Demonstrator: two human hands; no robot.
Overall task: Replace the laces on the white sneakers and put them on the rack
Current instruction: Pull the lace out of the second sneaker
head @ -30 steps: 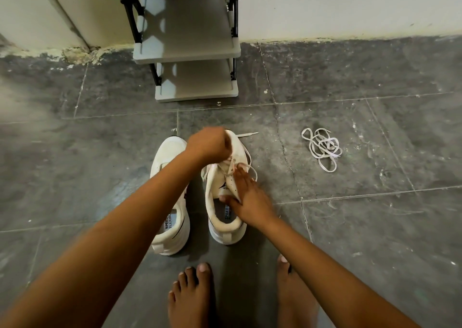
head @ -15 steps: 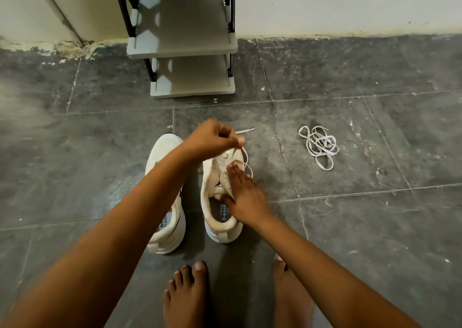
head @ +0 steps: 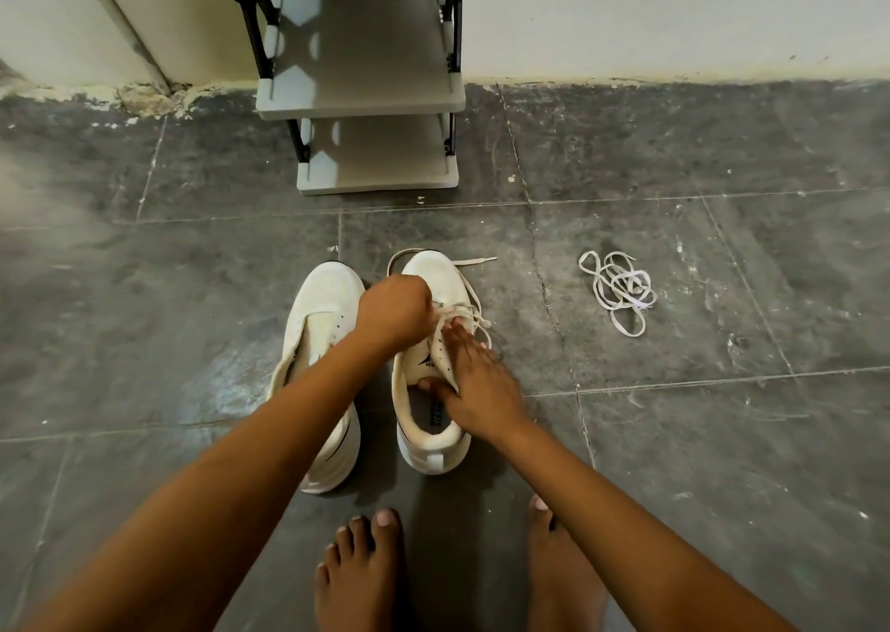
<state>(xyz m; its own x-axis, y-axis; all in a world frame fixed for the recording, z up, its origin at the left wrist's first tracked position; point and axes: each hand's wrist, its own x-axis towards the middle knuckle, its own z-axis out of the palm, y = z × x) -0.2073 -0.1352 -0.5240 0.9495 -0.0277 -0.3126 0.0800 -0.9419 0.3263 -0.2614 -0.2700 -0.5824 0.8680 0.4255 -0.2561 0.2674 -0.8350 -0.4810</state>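
Two white sneakers stand side by side on the floor, toes pointing away from me. The left sneaker [head: 320, 323] has no lace in its eyelets. The right sneaker [head: 431, 439] carries a white lace [head: 474, 301] threaded loosely, with its ends trailing past the toe. My left hand [head: 392, 311] is closed on that lace over the eyelets. My right hand [head: 474, 383] grips the right sneaker's tongue and collar, thumb inside the opening. A loose bundle of white laces [head: 619, 289] lies on the floor to the right.
A grey shoe rack [head: 359, 102] with black posts stands against the wall straight ahead, its two lower shelves bare. My bare feet [head: 361, 569] rest just behind the sneakers. Dark, scuffed floor tiles [head: 722, 463] surround everything.
My left hand came back down onto the eyelets of the right sneaker after lifting the lace. My right hand stayed on the tongue.
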